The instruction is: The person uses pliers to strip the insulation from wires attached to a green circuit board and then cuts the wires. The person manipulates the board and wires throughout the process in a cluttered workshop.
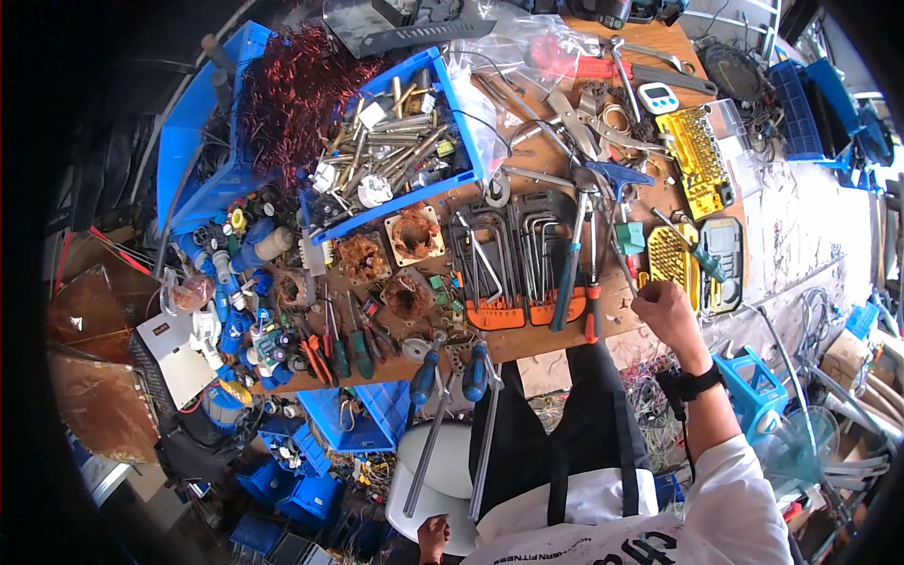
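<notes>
Yellow bit case (670, 252) lies at the wooden surface's (617, 318) right side, by the right hand (670, 313) — grip curled, any hold unclear; left hand (434, 538) low — its grip cannot be told.

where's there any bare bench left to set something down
Small bare patch: bench front, between the red-handled tool and the right hand. A thin strip also shows before the orange hex-key holders. Crowded: the left side, with green-handled screwdrivers, brown-coiled parts and a blue bin.

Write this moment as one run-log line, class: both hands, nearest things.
Right hand: beside yellow bit set, grip unclear | left hand: near white seat, grip unclear
</notes>
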Demonstrator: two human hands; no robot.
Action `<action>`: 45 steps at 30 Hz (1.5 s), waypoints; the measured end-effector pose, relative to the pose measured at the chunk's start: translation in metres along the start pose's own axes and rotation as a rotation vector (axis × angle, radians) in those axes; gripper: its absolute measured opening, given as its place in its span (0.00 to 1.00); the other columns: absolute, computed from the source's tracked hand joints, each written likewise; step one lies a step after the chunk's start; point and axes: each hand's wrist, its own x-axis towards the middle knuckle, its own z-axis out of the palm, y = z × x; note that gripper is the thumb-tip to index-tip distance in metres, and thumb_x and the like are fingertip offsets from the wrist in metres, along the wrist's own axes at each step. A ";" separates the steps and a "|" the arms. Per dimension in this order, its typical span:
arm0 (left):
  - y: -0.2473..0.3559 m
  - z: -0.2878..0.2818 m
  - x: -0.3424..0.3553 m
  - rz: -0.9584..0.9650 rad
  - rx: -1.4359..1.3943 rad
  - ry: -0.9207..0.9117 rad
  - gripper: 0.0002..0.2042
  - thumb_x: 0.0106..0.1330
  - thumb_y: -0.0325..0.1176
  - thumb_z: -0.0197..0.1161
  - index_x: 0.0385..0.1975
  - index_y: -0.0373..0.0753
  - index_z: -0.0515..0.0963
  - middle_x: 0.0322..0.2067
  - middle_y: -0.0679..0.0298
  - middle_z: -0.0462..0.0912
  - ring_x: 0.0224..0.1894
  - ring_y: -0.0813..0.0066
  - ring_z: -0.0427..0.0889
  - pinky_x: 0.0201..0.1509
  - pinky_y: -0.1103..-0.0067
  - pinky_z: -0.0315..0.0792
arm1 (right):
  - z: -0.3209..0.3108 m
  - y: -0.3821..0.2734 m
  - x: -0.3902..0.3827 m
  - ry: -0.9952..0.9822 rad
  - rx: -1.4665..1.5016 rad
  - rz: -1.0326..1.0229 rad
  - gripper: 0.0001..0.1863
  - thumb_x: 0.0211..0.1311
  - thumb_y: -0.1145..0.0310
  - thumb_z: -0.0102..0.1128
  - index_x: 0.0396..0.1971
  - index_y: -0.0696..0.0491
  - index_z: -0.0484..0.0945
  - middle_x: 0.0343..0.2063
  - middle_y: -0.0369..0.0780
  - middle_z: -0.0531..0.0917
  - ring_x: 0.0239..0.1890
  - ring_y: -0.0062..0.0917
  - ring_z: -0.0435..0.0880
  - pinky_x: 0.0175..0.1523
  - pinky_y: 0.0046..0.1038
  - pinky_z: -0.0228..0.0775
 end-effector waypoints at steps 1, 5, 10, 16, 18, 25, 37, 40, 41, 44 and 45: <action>0.000 -0.001 0.002 -0.010 -0.013 0.000 0.09 0.66 0.31 0.59 0.38 0.30 0.78 0.21 0.62 0.76 0.18 0.78 0.72 0.18 0.81 0.65 | -0.005 -0.001 -0.005 -0.012 0.037 -0.010 0.15 0.48 0.63 0.62 0.28 0.61 0.82 0.23 0.48 0.83 0.27 0.31 0.84 0.38 0.30 0.74; 0.009 -0.003 0.007 0.071 0.028 0.017 0.10 0.66 0.34 0.60 0.38 0.33 0.80 0.20 0.65 0.76 0.17 0.80 0.72 0.18 0.82 0.66 | -0.012 0.002 -0.026 -0.150 0.362 -0.067 0.13 0.55 0.67 0.57 0.34 0.62 0.81 0.24 0.40 0.82 0.27 0.22 0.80 0.36 0.25 0.70; 0.036 -0.031 0.024 0.419 -0.094 0.295 0.07 0.64 0.33 0.61 0.28 0.36 0.78 0.15 0.70 0.72 0.14 0.84 0.68 0.16 0.84 0.60 | -0.033 -0.032 -0.083 -0.463 0.836 -0.060 0.09 0.60 0.70 0.57 0.39 0.56 0.79 0.27 0.30 0.80 0.27 0.10 0.72 0.30 0.14 0.60; 0.218 -0.057 -0.071 0.897 -0.351 0.547 0.09 0.70 0.35 0.57 0.37 0.36 0.76 0.16 0.73 0.66 0.18 0.86 0.62 0.21 0.85 0.53 | -0.047 -0.066 -0.148 -0.587 0.968 -0.402 0.07 0.65 0.75 0.59 0.42 0.54 0.76 0.33 0.30 0.81 0.33 0.08 0.75 0.33 0.11 0.63; 0.268 -0.061 -0.136 1.157 -0.340 0.539 0.09 0.69 0.32 0.58 0.42 0.34 0.76 0.23 0.70 0.72 0.24 0.87 0.67 0.24 0.87 0.59 | -0.049 -0.092 -0.173 -0.548 0.961 -0.506 0.07 0.65 0.75 0.59 0.42 0.55 0.76 0.33 0.30 0.80 0.33 0.08 0.75 0.33 0.11 0.62; 0.357 -0.003 -0.337 1.810 0.020 0.010 0.12 0.55 0.23 0.67 0.40 0.34 0.80 0.36 0.61 0.80 0.31 0.77 0.76 0.35 0.84 0.70 | -0.080 -0.144 -0.248 -0.357 0.734 -0.871 0.07 0.62 0.78 0.59 0.39 0.57 0.76 0.27 0.30 0.71 0.27 0.10 0.67 0.30 0.15 0.59; 0.345 0.034 -0.409 2.224 0.167 -0.210 0.15 0.49 0.24 0.73 0.39 0.36 0.82 0.37 0.60 0.80 0.36 0.65 0.81 0.39 0.74 0.76 | -0.085 -0.173 -0.314 -0.094 0.497 -1.231 0.08 0.58 0.79 0.61 0.37 0.58 0.77 0.37 0.41 0.80 0.38 0.27 0.79 0.43 0.26 0.71; 0.342 0.031 -0.411 2.242 0.129 -0.205 0.15 0.45 0.25 0.75 0.36 0.36 0.84 0.34 0.61 0.82 0.34 0.67 0.81 0.36 0.76 0.76 | -0.083 -0.176 -0.320 -0.085 0.507 -1.245 0.07 0.58 0.79 0.60 0.37 0.58 0.78 0.38 0.42 0.80 0.38 0.27 0.79 0.43 0.27 0.72; 0.341 0.031 -0.411 2.253 0.113 -0.192 0.15 0.44 0.26 0.76 0.35 0.36 0.84 0.33 0.61 0.83 0.32 0.68 0.82 0.34 0.76 0.75 | -0.083 -0.178 -0.321 -0.076 0.496 -1.261 0.06 0.58 0.79 0.60 0.37 0.58 0.78 0.38 0.42 0.80 0.38 0.27 0.79 0.43 0.27 0.72; 0.340 0.028 -0.412 2.275 0.102 -0.191 0.15 0.43 0.26 0.77 0.34 0.36 0.84 0.32 0.61 0.83 0.31 0.68 0.82 0.33 0.76 0.75 | -0.081 -0.179 -0.322 -0.081 0.494 -1.281 0.06 0.59 0.79 0.60 0.37 0.58 0.78 0.37 0.41 0.79 0.38 0.27 0.79 0.43 0.27 0.72; 0.340 0.027 -0.412 2.282 0.107 -0.185 0.15 0.43 0.26 0.77 0.33 0.36 0.84 0.31 0.61 0.83 0.31 0.68 0.82 0.33 0.76 0.75 | -0.080 -0.179 -0.322 -0.085 0.497 -1.282 0.06 0.59 0.79 0.60 0.37 0.58 0.78 0.37 0.41 0.79 0.38 0.27 0.79 0.43 0.27 0.72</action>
